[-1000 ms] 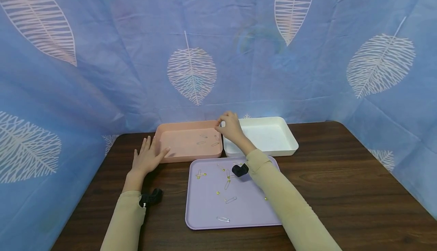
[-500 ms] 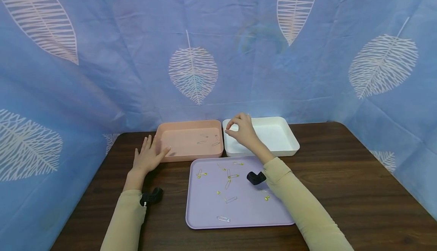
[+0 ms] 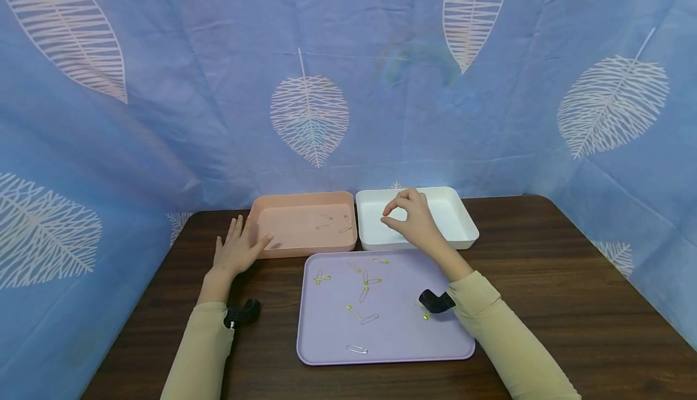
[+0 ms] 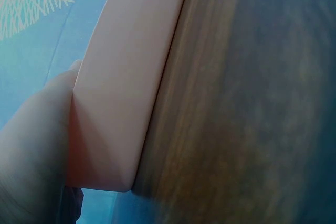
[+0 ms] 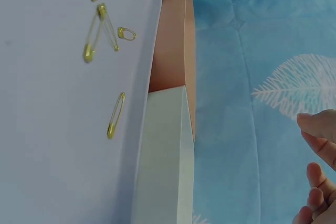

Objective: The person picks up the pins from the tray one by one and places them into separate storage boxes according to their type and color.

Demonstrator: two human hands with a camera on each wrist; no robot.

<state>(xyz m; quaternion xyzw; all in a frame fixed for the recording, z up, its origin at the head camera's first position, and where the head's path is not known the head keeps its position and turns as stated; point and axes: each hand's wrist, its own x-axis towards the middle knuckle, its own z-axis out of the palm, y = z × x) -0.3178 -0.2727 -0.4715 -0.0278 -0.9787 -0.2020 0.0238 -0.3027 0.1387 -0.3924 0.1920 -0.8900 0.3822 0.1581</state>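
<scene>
My left hand (image 3: 235, 253) rests at the left end of the pink tray (image 3: 288, 239), fingers fairly straight, thumb over the front left corner. The left wrist view has this hand close against the tray's wall (image 4: 123, 77). Over the white tray (image 3: 456, 239) is my right hand (image 3: 416, 221); thumb and index finger bend towards each other and nothing shows between them. Several thin safety pins (image 3: 322, 227) lie in the pink tray's right half. On the purple tray (image 3: 327, 333) are several gold safety pins (image 5: 116, 115) and silver ones, including a silver safety pin (image 3: 357, 349) near its front edge.
The trays stand on a dark wooden table (image 3: 566, 291), pink and white side by side at the back, purple in front. A blue leaf-patterned curtain (image 3: 381, 115) hangs behind them. Each wrist carries a black camera (image 3: 435, 301).
My right hand has moved rightwards from the pink tray's right edge to over the white tray. More gold pins on the purple tray are uncovered by the forearm. The left hand keeps its place.
</scene>
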